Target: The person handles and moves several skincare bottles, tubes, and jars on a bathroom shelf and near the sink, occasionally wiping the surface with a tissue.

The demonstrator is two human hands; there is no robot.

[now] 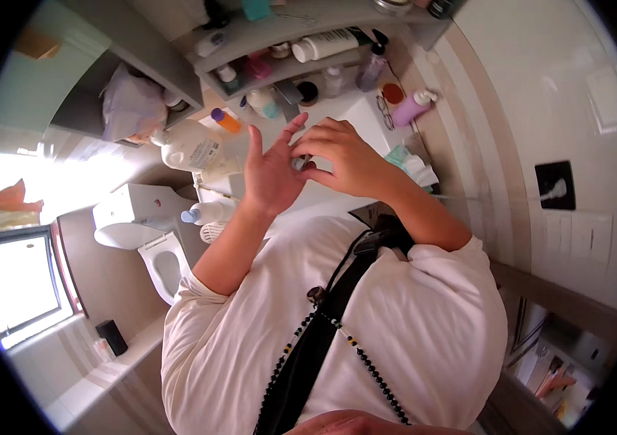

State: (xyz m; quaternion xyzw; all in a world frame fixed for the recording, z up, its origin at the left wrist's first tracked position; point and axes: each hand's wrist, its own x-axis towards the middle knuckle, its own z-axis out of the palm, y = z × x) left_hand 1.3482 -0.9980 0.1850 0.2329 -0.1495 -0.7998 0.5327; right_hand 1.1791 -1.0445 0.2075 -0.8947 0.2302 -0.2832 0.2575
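Observation:
My left hand (271,177) is raised over the white washbasin (366,119), palm turned up, with its thumb and forefinger stretched apart. My right hand (343,158) reaches across from the right with curled fingers, meeting the left hand's other fingers. Between its thumb and fingertips is a small silvery metal thing (300,162), held against the left hand's fingers. Its kind is too small and covered to make out. The tips of several left fingers are hidden behind the right hand.
Behind the basin's tap (289,93), grey shelves (279,30) hold bottles and jars. A purple pump bottle (411,109) and glasses (384,112) lie to the right. On the left are a big white jug (189,145), an orange bottle (226,120) and a toilet (163,261).

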